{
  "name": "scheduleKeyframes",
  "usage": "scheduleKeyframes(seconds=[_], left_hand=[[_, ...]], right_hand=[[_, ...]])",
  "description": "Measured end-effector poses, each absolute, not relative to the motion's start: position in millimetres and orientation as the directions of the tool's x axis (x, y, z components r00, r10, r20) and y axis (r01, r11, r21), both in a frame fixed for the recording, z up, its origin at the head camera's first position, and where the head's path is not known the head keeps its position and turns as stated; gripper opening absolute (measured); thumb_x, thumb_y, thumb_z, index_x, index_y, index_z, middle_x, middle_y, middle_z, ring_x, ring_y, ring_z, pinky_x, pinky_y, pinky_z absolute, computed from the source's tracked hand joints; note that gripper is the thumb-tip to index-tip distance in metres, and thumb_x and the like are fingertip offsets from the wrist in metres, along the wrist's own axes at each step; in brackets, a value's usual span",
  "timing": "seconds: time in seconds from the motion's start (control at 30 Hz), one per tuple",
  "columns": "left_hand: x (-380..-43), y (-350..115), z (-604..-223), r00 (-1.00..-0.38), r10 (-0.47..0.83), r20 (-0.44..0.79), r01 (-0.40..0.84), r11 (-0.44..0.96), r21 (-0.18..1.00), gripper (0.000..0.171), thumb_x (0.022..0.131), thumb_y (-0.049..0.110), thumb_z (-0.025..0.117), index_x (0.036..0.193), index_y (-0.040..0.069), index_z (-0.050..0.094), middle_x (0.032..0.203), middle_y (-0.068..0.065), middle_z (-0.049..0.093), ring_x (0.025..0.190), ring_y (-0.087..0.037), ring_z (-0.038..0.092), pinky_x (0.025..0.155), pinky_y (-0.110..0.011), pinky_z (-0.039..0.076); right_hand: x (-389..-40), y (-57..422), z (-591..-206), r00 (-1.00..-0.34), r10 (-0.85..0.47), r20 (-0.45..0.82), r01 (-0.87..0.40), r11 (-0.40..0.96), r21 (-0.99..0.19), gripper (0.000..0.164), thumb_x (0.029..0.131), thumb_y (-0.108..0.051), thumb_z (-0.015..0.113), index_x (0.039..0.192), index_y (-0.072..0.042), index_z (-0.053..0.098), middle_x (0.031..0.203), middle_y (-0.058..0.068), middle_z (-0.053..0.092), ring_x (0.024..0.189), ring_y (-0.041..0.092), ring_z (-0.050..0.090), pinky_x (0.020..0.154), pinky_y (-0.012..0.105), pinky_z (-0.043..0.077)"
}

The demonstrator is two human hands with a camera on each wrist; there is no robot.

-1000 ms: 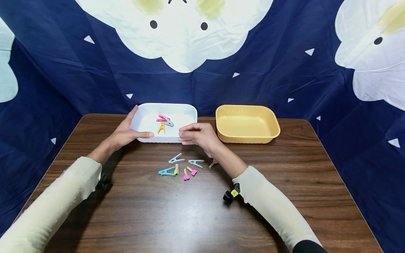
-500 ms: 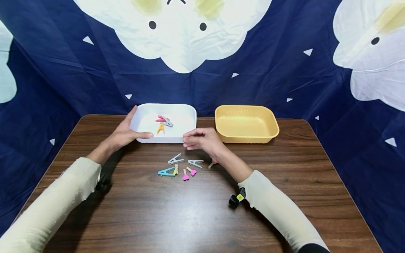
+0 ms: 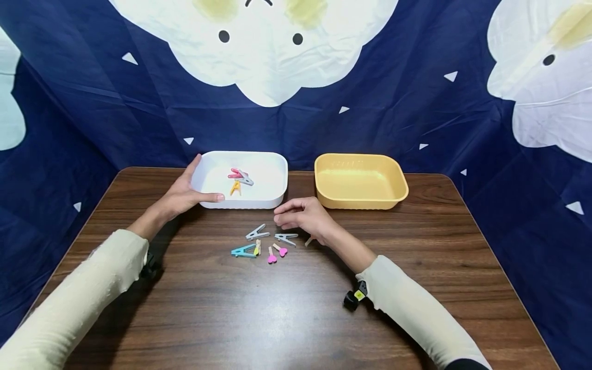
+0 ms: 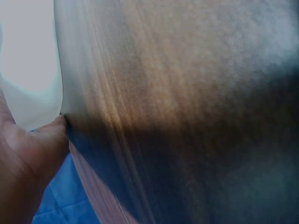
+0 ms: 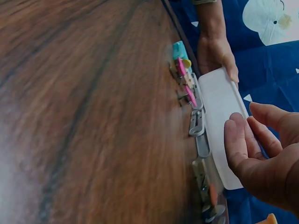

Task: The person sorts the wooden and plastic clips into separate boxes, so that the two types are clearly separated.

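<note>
My left hand (image 3: 178,198) holds the left end of a white plastic basket (image 3: 259,204), its thumb along the front rim. Inside the basket lie a pink clothespin (image 3: 235,176), a grey clothespin (image 3: 246,180) and a yellow clothespin (image 3: 235,188). Above the table, just right of the basket's front corner, my right hand (image 3: 307,216) has loosely bent fingers with nothing between them. Below it are another grey clothespin (image 3: 288,238) and a wooden clothespin (image 3: 309,241) partly hidden by the wrist. Pink heart clothespins (image 3: 272,258) and a blue clothespin (image 3: 241,251) lie nearer me.
A yellow basket (image 3: 363,204) stands to the right of the white one, near the table's back edge. Behind the brown wooden table (image 3: 222,318) hangs a dark blue cloth (image 3: 296,131) with white cloud shapes.
My right hand has drawn back from the white basket's front edge, toward me and slightly right. The left hand stays on the basket, and the clothespins lie as before.
</note>
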State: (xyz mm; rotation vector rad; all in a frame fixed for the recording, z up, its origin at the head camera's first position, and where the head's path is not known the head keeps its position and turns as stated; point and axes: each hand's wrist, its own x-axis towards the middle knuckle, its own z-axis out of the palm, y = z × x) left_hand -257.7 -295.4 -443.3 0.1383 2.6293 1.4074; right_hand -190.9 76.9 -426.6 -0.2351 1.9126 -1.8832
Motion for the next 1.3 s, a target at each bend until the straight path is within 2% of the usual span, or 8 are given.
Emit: scheduleKeyframes(seconds=[0.3,0.43,0.53,0.6,0.8,0.97,1.13,1.3], left_hand=[[-260,-296,-444,-0.983,0.154,-0.099,0.004,0.556,0.831,0.15,0.087,0.028,0.1,0.18,0.023,-0.019,0.192,-0.008,-0.01,0.177,-0.04,0.003,0.143,-0.065,0.006],[-260,-295,-443,-0.983,0.154,-0.099,0.003,0.553,0.833,0.151,0.087,0.028,0.1,0.18,0.023,-0.019,0.192,-0.008,-0.01,0.178,-0.039,0.003,0.143,-0.064,0.006],[-260,-295,-443,-0.983,0.154,-0.101,0.001,0.554,0.832,0.151,0.087,0.028,0.1,0.18,0.024,-0.019,0.192,-0.007,-0.01,0.178,-0.038,0.003,0.144,-0.064,0.006],[-259,-294,-442,-0.983,0.153,-0.103,0.0,0.558,0.83,0.151,0.087,0.029,0.1,0.18,0.025,-0.019,0.192,-0.007,-0.01,0.178,-0.038,0.002,0.144,-0.064,0.006],[-259,-294,-440,-0.983,0.151,-0.101,0.001,0.564,0.826,0.151,0.087,0.031,0.101,0.18,0.025,-0.018,0.192,-0.007,-0.009,0.178,-0.038,0.002,0.144,-0.063,0.006],[-258,-294,-440,-0.984,0.152,-0.094,0.009,0.564,0.825,0.151,0.087,0.03,0.101,0.18,0.023,-0.018,0.192,-0.009,-0.009,0.178,-0.04,0.002,0.143,-0.064,0.006],[-258,-294,-441,-0.984,0.153,-0.092,0.011,0.563,0.826,0.151,0.087,0.029,0.101,0.18,0.023,-0.018,0.191,-0.01,-0.009,0.177,-0.041,0.002,0.143,-0.066,0.007],[-257,-294,-442,-0.984,0.149,-0.095,0.006,0.567,0.824,0.151,0.087,0.029,0.1,0.18,0.023,-0.019,0.192,-0.009,-0.009,0.177,-0.041,0.002,0.143,-0.066,0.006]], right_hand=[[-192,87,-435,-0.896,-0.388,-0.218,0.197,0.092,-0.976,0.028,0.099,0.002,0.082,0.125,0.011,0.078,0.103,0.007,0.086,0.086,0.016,0.081,0.09,0.033,0.07],[-192,93,-438,-0.891,-0.362,-0.274,0.235,0.148,-0.961,0.029,0.098,-0.007,0.086,0.125,0.004,0.081,0.102,0.005,0.088,0.087,0.015,0.082,0.069,0.027,0.065],[-193,99,-439,-0.888,-0.342,-0.309,0.254,0.197,-0.947,0.03,0.097,-0.013,0.088,0.124,-0.002,0.083,0.1,0.001,0.088,0.087,0.012,0.082,0.052,0.024,0.051],[-193,103,-441,-0.889,-0.337,-0.311,0.247,0.22,-0.944,0.03,0.096,-0.015,0.089,0.123,-0.004,0.083,0.098,-0.001,0.088,0.085,0.011,0.081,0.049,0.024,0.044],[-196,113,-442,-0.892,-0.371,-0.258,0.167,0.261,-0.951,0.023,0.094,-0.01,0.089,0.115,-0.004,0.085,0.087,-0.007,0.08,0.076,0.011,0.07,0.054,0.024,0.049],[-196,118,-443,-0.879,-0.429,-0.21,0.067,0.324,-0.944,0.023,0.09,-0.005,0.091,0.111,0.0,0.085,0.09,-0.001,0.08,0.067,0.01,0.06,0.055,0.021,0.05],[-196,119,-443,-0.851,-0.48,-0.215,0.025,0.373,-0.928,0.027,0.086,0.0,0.093,0.112,0.002,0.086,0.098,0.006,0.085,0.07,0.006,0.068,0.057,0.021,0.054],[-196,118,-442,-0.825,-0.512,-0.238,0.01,0.408,-0.913,0.03,0.084,0.002,0.093,0.113,0.002,0.086,0.089,0.005,0.084,0.075,0.006,0.072,0.062,0.022,0.06]])
